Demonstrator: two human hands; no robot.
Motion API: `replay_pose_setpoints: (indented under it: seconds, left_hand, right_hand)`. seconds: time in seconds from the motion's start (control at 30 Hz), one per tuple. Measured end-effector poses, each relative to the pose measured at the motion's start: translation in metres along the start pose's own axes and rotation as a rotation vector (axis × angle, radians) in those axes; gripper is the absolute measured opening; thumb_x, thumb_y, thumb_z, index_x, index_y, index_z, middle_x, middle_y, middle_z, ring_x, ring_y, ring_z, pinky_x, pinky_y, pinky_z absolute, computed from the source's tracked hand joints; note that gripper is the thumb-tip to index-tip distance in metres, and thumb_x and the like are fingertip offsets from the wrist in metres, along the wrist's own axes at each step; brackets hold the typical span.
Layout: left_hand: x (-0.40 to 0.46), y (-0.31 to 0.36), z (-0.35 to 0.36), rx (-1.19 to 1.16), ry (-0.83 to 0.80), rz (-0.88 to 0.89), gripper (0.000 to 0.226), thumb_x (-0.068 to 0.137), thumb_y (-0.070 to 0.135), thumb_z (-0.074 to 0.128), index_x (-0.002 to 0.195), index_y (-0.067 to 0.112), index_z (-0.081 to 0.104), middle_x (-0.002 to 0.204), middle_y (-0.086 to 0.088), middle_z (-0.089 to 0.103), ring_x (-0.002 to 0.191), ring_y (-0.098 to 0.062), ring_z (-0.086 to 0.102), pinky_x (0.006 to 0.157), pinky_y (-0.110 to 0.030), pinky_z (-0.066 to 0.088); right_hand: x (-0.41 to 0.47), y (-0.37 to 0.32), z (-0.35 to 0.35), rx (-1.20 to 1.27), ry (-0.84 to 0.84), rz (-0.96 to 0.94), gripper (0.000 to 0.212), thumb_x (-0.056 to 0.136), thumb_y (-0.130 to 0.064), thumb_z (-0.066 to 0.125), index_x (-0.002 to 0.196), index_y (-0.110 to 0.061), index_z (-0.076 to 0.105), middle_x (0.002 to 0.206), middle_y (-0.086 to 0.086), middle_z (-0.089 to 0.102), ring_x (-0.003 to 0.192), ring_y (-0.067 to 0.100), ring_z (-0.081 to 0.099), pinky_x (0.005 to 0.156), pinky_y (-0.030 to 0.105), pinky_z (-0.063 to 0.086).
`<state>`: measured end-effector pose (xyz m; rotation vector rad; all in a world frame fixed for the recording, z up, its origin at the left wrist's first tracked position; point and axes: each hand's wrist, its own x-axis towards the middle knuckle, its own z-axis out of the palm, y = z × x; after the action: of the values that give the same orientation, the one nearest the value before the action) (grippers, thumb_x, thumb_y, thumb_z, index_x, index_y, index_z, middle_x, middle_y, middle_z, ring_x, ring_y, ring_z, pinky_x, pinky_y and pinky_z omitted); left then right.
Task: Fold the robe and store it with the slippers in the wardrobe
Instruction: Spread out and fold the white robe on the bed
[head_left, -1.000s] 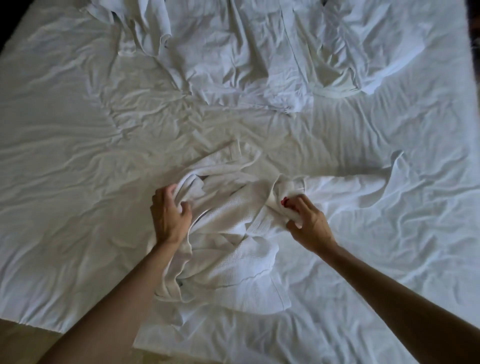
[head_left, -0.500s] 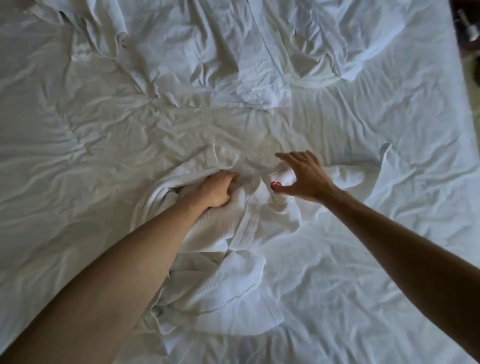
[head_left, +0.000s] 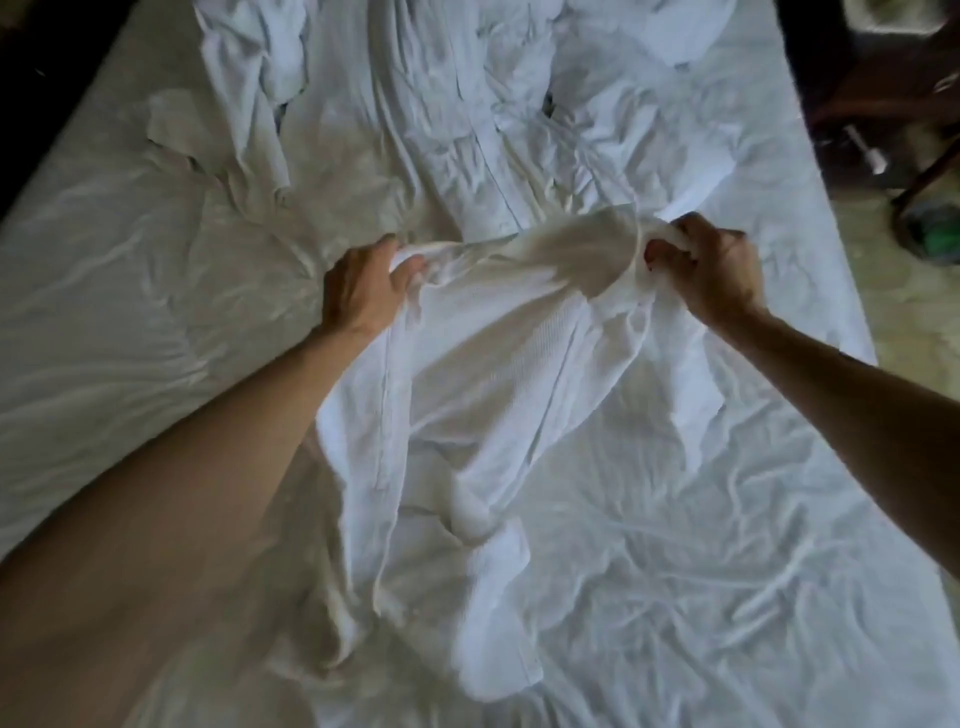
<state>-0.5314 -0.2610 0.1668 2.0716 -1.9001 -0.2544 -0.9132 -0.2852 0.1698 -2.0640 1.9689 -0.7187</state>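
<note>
robe (head_left: 483, 395) at frame ctr, lower part bunched on bed (head_left: 727, 571) toward 6 o'clock, top edge stretched btwn hands. left hand (head_left: 363, 291) at 9 of robe, fingers curled gripping the edge. right hand (head_left: 711, 270) at 2, pinching fabric in curled fingers. 2nd white garment (head_left: 467, 130) crumpled at 12.

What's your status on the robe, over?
Left hand and right hand each grip the robe, spread between them over the bed. Not folded. Rumpled bedding lies just beyond.

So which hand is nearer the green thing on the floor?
Right. The right hand grips the robe towards that bedside; the left hand is farther across from the green object.
</note>
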Motion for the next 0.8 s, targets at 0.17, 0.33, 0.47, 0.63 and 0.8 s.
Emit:
replay_pose_setpoints:
  seconds: [0.17,0.33,0.47,0.63,0.8]
  left_hand:
    - [0.030,0.065,-0.089,-0.106,0.253,0.122,0.042,0.096,0.053,0.057,0.095,0.012,0.064,0.093,-0.014,0.072,0.085,-0.037,0.065,0.064,-0.034,0.040]
    - [-0.023,0.076,-0.069,-0.175,0.207,0.205,0.042,0.094,0.051,0.060,0.082,0.011,0.056,0.077,-0.014,0.067,0.072,-0.039,0.063,0.057,-0.037,0.042]
    - [-0.119,0.053,0.021,-0.121,-0.113,0.236,0.034,0.097,0.047,0.058,0.093,0.012,0.060,0.086,-0.011,0.071,0.084,-0.038,0.068,0.064,-0.037,0.048]
    - [-0.252,0.019,0.131,0.040,-0.625,0.178,0.030,0.097,0.048,0.055,0.103,0.018,0.058,0.106,-0.001,0.066,0.101,-0.027,0.066,0.077,-0.035,0.045]
    - [-0.305,-0.002,0.166,-0.028,-0.619,0.167,0.043,0.088,0.062,0.058,0.094,0.019,0.060,0.102,0.006,0.063,0.095,-0.020,0.065,0.078,-0.033,0.047]
  right_hand:
    - [0.054,-0.029,-0.108,0.068,0.298,-0.009,0.041,0.082,-0.048,0.067,0.102,-0.012,0.068,0.091,0.021,0.072,0.087,0.040,0.067,0.068,0.039,0.045]
    - [0.012,-0.021,-0.126,0.063,0.312,-0.090,0.045,0.079,-0.051,0.076,0.105,-0.015,0.066,0.088,0.019,0.073,0.081,0.037,0.069,0.067,0.038,0.049]
    - [-0.087,0.025,-0.046,-0.051,-0.031,-0.145,0.039,0.076,-0.040,0.081,0.104,-0.019,0.063,0.081,0.014,0.073,0.070,0.040,0.070,0.057,0.040,0.052]
    - [-0.227,0.090,0.054,-0.126,-0.582,-0.059,0.038,0.074,-0.028,0.082,0.107,-0.021,0.064,0.089,0.006,0.075,0.079,0.036,0.071,0.061,0.037,0.050]
    - [-0.291,0.120,0.076,-0.005,-0.651,-0.043,0.041,0.072,-0.022,0.084,0.104,-0.023,0.058,0.086,-0.005,0.069,0.068,0.027,0.066,0.052,0.031,0.045]
